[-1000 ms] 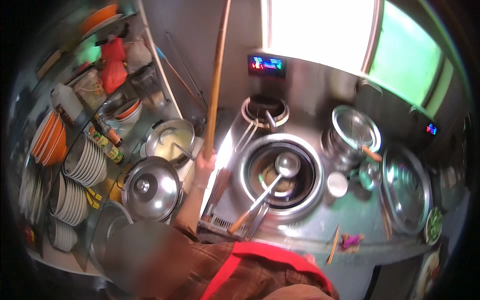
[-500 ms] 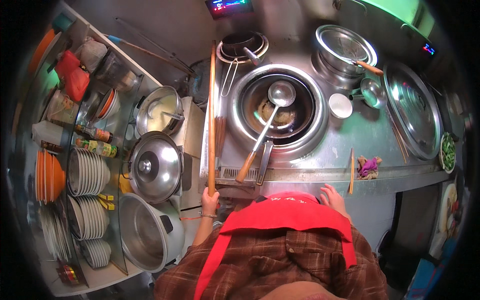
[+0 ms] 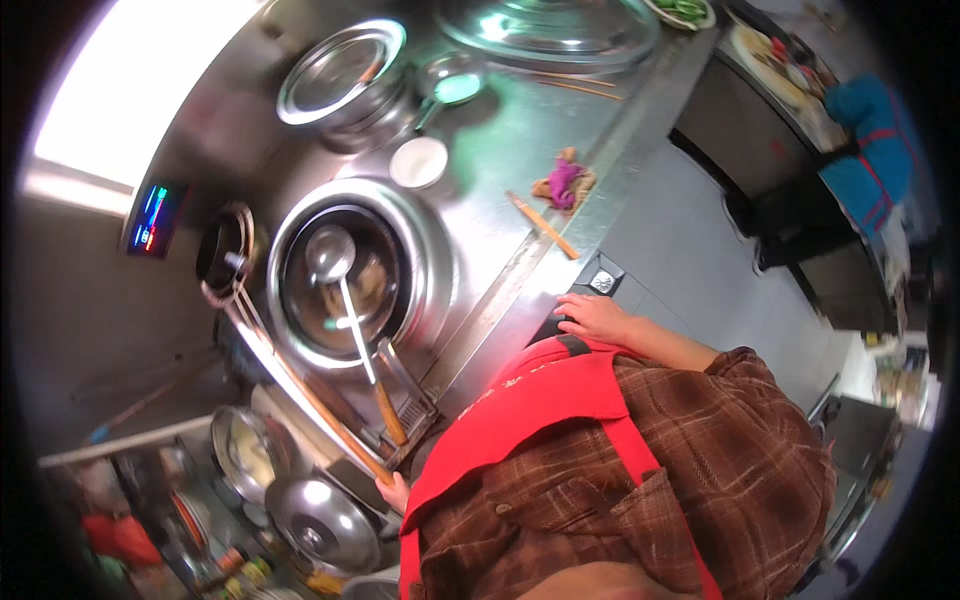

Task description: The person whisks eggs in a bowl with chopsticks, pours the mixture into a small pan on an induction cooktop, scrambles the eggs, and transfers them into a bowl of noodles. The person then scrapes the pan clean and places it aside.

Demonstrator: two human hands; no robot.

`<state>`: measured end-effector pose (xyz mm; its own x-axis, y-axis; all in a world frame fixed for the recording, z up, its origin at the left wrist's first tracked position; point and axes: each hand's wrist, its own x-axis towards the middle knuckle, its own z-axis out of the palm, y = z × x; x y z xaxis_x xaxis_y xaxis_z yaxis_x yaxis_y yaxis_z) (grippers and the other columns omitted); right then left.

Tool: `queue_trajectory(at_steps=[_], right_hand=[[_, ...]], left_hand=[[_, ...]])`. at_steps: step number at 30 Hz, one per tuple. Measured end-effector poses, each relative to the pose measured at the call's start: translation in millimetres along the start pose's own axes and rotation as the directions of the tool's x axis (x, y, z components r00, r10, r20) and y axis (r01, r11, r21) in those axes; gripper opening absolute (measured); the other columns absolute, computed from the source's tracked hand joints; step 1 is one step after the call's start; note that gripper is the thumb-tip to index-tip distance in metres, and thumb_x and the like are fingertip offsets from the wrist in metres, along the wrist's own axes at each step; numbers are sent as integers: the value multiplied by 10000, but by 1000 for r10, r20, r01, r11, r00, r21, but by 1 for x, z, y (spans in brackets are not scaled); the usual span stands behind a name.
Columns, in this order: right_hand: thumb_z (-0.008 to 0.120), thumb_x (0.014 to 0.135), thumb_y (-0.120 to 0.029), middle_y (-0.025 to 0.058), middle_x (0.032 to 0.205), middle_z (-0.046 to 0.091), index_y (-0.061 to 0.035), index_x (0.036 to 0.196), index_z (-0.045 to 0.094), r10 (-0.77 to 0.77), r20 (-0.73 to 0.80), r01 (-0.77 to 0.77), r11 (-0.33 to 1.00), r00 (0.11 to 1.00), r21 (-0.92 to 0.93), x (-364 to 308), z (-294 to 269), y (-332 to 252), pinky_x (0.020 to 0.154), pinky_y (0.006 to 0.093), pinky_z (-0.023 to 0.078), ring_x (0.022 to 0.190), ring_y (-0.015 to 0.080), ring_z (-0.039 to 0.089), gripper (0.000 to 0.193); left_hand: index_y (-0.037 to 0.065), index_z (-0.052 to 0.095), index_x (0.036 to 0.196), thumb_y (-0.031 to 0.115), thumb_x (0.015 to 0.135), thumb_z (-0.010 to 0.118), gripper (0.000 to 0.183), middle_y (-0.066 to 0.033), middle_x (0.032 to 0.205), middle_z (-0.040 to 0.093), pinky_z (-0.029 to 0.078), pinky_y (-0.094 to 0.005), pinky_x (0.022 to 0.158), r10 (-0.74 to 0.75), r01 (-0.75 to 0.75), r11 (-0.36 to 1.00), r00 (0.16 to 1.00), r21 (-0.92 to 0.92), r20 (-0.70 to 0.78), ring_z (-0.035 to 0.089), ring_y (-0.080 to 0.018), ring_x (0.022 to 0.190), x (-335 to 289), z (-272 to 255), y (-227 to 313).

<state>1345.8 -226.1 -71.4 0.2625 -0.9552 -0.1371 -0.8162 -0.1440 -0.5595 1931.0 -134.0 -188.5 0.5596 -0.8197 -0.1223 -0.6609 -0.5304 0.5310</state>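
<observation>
At the lower left my left hand [image 3: 394, 492] is closed round the near end of a long wooden stick [image 3: 335, 425], which slants along the left edge of the stove. Part of this hand is hidden behind the red apron. My right hand [image 3: 592, 318] has its fingers extended beside the counter edge, in front of the apron, with nothing in it. Between them stands a dark wok [image 3: 300, 300] in a round metal ring. A steel ladle [image 3: 330, 255] rests in it, its wooden handle [image 3: 388, 415] leaning over the near rim beside the wok's own handle [image 3: 402, 370].
A white bowl [image 3: 418, 163], a crumpled purple-and-brown cloth [image 3: 565, 187] and chopsticks [image 3: 543, 226] lie on the steel counter. Behind are a pot [image 3: 350, 125] and a large lid [image 3: 550, 35]. A person in blue [image 3: 872, 150] works at the far right.
My view has swung to the right, so the stove now sits left and the floor and a co-worker show. My left hand keeps its hold on the stick; the ladle stays in the wok.
</observation>
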Motion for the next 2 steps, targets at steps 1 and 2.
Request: queue_trajectory(at_steps=[1, 2], right_hand=[[462, 804, -315, 91, 1146, 451, -92, 1000, 506, 54, 11, -54, 999, 998, -2, -9, -5, 3, 777, 342, 427, 959, 257, 500, 300], [459, 806, -315, 88, 1162, 440, -95, 1003, 507, 102, 31, -102, 995, 994, 3, -20, -9, 4, 791, 337, 422, 976, 248, 492, 299]], left_hand=[[-23, 457, 1043, 247, 665, 595, 484, -202, 933, 547, 401, -391, 767, 3, -3, 996, 1000, 86, 1, 518, -351, 872, 5, 4, 7], [42, 402, 1142, 247, 676, 578, 539, -189, 982, 539, 383, -386, 810, 31, -55, 985, 989, 166, 144, 512, -327, 917, 21, 3, -14]])
